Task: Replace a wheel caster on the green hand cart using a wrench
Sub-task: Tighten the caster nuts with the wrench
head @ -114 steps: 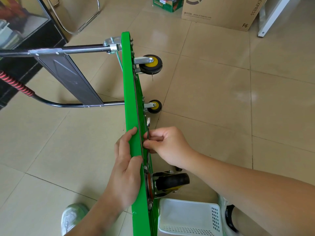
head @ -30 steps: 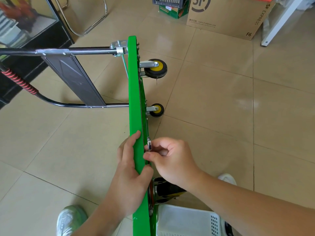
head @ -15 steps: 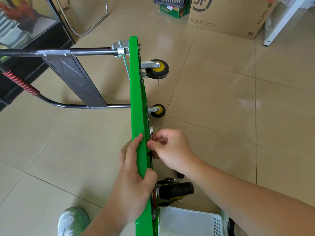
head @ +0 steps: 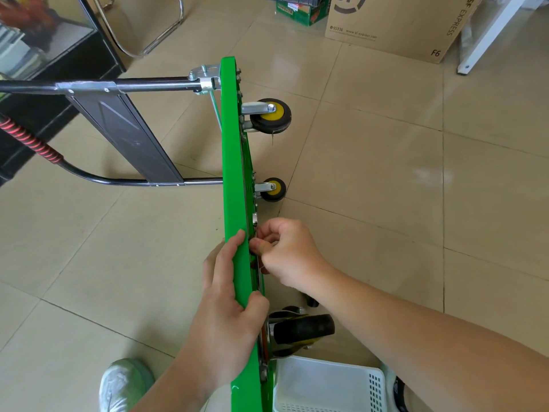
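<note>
Now my left grip (head: 228,310) clasps the green hand cart (head: 231,144) while my right grip (head: 286,251) pinches the wrench (head: 254,218) at its underside, likely undoing a hidden bolt; next, short steady turns.

A lived-in indoor room — tiled floor (head: 386,173), courier box (head: 395,22), glass cabinet (head: 44,49).

The green steel platform hand cart (head: 234,173) stands on its long edge on the tiled floor, its underside facing right. The left hand (head: 228,307) grips its upper edge. Two small black casters with yellow hubs (head: 271,115) (head: 272,189) are mounted at the far end. One larger black caster (head: 300,330) sits at the near end. A thin silver metal wrench (head: 254,219) lies flat against the underside mid-length, pinched by the right hand (head: 288,251).
</note>
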A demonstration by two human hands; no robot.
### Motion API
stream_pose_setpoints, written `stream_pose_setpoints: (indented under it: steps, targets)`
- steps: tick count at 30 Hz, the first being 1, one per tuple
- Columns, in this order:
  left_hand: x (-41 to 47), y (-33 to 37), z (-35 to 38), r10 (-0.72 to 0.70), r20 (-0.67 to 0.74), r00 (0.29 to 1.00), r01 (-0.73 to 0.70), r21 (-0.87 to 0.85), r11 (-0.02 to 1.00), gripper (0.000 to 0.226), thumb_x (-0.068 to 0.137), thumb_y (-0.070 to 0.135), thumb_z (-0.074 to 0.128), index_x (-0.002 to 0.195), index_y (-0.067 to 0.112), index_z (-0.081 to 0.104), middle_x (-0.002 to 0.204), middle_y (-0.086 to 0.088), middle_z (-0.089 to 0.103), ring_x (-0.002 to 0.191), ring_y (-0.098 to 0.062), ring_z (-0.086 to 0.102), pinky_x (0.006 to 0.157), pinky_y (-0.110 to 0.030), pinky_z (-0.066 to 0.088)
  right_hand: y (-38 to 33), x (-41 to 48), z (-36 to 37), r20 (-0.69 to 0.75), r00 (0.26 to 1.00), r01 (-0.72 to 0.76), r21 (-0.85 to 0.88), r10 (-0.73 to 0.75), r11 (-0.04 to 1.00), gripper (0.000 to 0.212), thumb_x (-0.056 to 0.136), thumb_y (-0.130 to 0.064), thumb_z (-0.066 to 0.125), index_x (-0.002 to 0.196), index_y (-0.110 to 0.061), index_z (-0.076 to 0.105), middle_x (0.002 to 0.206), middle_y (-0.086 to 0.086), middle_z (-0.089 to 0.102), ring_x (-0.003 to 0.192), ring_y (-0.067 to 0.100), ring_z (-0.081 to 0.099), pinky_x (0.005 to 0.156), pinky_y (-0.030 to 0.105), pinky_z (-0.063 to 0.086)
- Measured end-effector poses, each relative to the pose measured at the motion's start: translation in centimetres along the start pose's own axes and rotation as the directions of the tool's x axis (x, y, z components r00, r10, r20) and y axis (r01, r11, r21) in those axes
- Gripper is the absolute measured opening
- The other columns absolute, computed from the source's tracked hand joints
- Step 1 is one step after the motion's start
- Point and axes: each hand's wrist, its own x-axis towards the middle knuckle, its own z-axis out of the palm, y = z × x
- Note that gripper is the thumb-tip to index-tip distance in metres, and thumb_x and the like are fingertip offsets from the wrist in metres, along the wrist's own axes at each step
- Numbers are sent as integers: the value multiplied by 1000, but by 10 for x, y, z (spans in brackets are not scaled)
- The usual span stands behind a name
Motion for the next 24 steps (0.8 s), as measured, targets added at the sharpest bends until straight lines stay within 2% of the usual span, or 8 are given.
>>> stream_pose_setpoints:
  steps: [6, 11, 15, 17, 19, 21, 24]
  targets:
    - [0, 1, 1, 2, 2, 1000, -2, 1, 1000, 80, 75, 17, 51, 141, 57, 29, 139, 31, 33, 128, 21, 39, 95, 6, 29, 0, 0, 1, -12, 1000, -1, 14, 1, 1000, 15, 89, -17, 74, 79, -23, 64, 75, 4, 69, 66, 14, 64, 67, 38, 61]
    - [0, 2, -2, -2, 5, 1000, 2, -4, 1000, 79, 75, 17, 52, 141, 54, 29, 138, 28, 34, 123, 22, 41, 92, 5, 31, 0, -1, -2, 29, 999, 19, 6, -19, 1000, 15, 88, -20, 74, 78, -25, 65, 77, 8, 70, 63, 16, 62, 72, 44, 60]
    - [0, 3, -2, -9, 11, 1000, 9, -13, 1000, 77, 75, 19, 51, 138, 57, 27, 139, 27, 33, 119, 20, 45, 89, 3, 35, -1, -1, -4, 42, 998, 39, -25, -38, 999, 13, 88, -22, 73, 78, -25, 65, 82, 13, 72, 72, 25, 68, 78, 52, 60]
    - [0, 4, -2, -13, 11, 1000, 13, -16, 1000, 76, 75, 19, 50, 139, 54, 28, 138, 26, 34, 113, 22, 47, 85, 4, 35, -4, -3, -6, 47, 998, 54, -35, -52, 998, 9, 88, -23, 73, 82, -24, 67, 85, 12, 73, 81, 30, 71, 80, 52, 59]
    - [-1, 4, -2, -11, 10, 1000, 11, -16, 1000, 76, 76, 19, 51, 140, 53, 28, 138, 26, 34, 110, 23, 47, 83, 5, 35, -8, -5, -9, 48, 996, 71, -43, -69, 997, 4, 89, -23, 72, 86, -22, 69, 86, 7, 74, 84, 25, 72, 83, 49, 59]
    - [-1, 2, -3, -9, 11, 1000, 9, -10, 1000, 76, 79, 19, 53, 142, 52, 28, 138, 25, 34, 113, 24, 44, 84, 6, 33, -14, -6, -13, 35, 994, 100, -31, -99, 994, 4, 89, -25, 72, 86, -24, 70, 84, 3, 74, 82, 22, 72, 83, 48, 60]
    - [1, -2, -3, -17, 12, 1000, 17, -2, 1000, 76, 82, 18, 56, 144, 51, 28, 139, 22, 35, 119, 25, 40, 90, 7, 29, -21, -10, -22, 16, 992, 125, 16, -125, 992, 8, 90, -24, 71, 82, -26, 70, 82, 4, 74, 80, 27, 73, 80, 52, 60]
